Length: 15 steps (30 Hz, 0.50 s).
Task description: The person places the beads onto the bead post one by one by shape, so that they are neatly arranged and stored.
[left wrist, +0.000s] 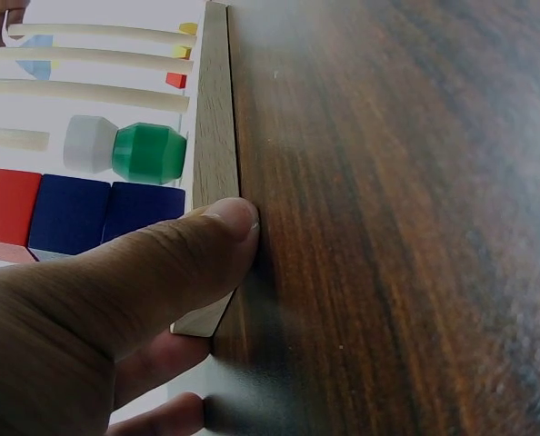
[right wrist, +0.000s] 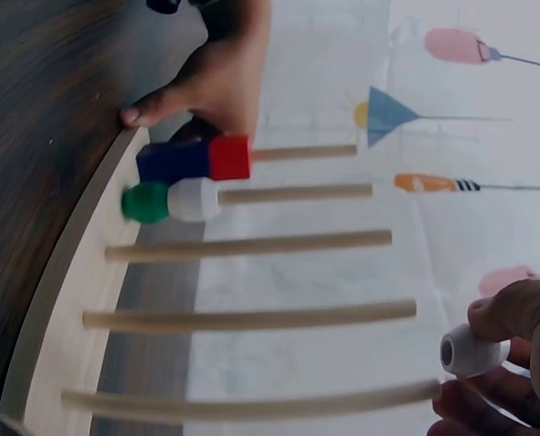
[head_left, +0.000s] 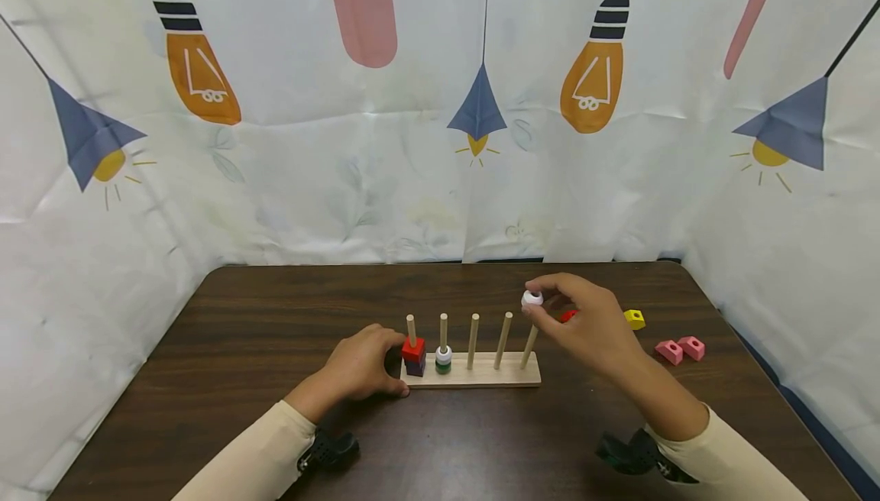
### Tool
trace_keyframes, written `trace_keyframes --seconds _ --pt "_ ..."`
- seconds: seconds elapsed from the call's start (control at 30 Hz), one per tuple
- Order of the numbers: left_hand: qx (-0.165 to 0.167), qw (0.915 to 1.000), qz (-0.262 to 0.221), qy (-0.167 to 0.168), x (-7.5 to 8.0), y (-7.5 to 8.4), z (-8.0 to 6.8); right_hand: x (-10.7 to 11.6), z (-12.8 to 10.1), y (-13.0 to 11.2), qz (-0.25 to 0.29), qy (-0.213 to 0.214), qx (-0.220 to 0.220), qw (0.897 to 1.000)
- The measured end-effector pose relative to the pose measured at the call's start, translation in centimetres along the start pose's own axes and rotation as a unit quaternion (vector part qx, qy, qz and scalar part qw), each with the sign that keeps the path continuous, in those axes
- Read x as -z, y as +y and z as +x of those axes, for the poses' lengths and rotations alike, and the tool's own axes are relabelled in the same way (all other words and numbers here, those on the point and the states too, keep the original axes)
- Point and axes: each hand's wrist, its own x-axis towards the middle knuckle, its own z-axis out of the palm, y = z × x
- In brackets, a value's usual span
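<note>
A wooden peg board [head_left: 481,380] with several upright pegs lies on the table. My left hand [head_left: 360,363] grips its left end, thumb along the front edge. The leftmost peg carries a red cube [head_left: 413,348] on top of two dark blue cubes [left wrist: 106,213]. On the peg beside it, a white bead [head_left: 443,354] sits over a green bead [left wrist: 149,153]. My right hand [head_left: 584,325] pinches another white bead [right wrist: 472,352] between thumb and fingers. That bead is level with the tip of the rightmost peg [right wrist: 252,409], close beside it. The other two pegs are bare.
Right of the board lie two pink blocks [head_left: 669,352], a yellow block [head_left: 634,319] and a red piece [head_left: 567,316] partly covered by my right hand. Behind the dark wooden table [head_left: 275,302] hangs a white curtain [head_left: 412,188] printed with lamps.
</note>
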Motion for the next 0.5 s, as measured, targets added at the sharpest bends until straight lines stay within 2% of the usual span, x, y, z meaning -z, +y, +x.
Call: trace_keyframes --seconds 0.37,0.5 --pt "0.001 1.0000 -0.004 0.003 0.0 0.0 0.0 -1.8 0.8 -1.4 0.030 -0.024 0.014 0.999" --pt "0.001 1.0000 -0.001 0.003 0.0 0.0 0.0 -2.4 1.0 -1.8 0.041 -0.033 0.004 0.999"
